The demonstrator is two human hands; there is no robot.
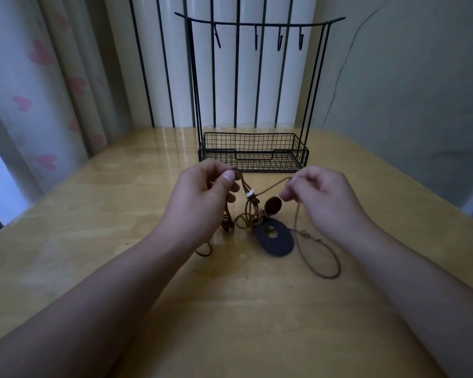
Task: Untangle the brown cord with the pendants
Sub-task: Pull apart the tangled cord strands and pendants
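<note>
A: Item one, the brown cord (298, 227). Where is it lying, and who is holding it?

B: It is sitting at the centre of the wooden table (93, 241), just at six o'clock of the black wire rack (253, 152). The left hand (202, 197) is pinching a bundle of strands between thumb and forefinger at ten o'clock of the tangle. The right hand (320, 195) is pinching a single strand at two o'clock. Both are lifting the cord off the table.

A: Item two, the pendants?

B: The dark oval pendant (275, 240), with a hole through it, is resting on the table at six o'clock of the knot. The small brown pendant (273, 205) is hanging just above it. A white bead (250, 192) is riding on the cord near the left thumb.

A: Progress?

B: Partly done, by my reading. One long loop is already lying free at four o'clock, trailing toward the right wrist. The coils between the bead and the oval pendant are looking snarled, so the main work is remaining.

A: Anything you are failing to make out?

B: The left palm is covering the strands running down at eight o'clock; only a small loop is peeking out below the wrist. Which strand is crossing over which inside the knot is too fine to tell in this dim light.
</note>
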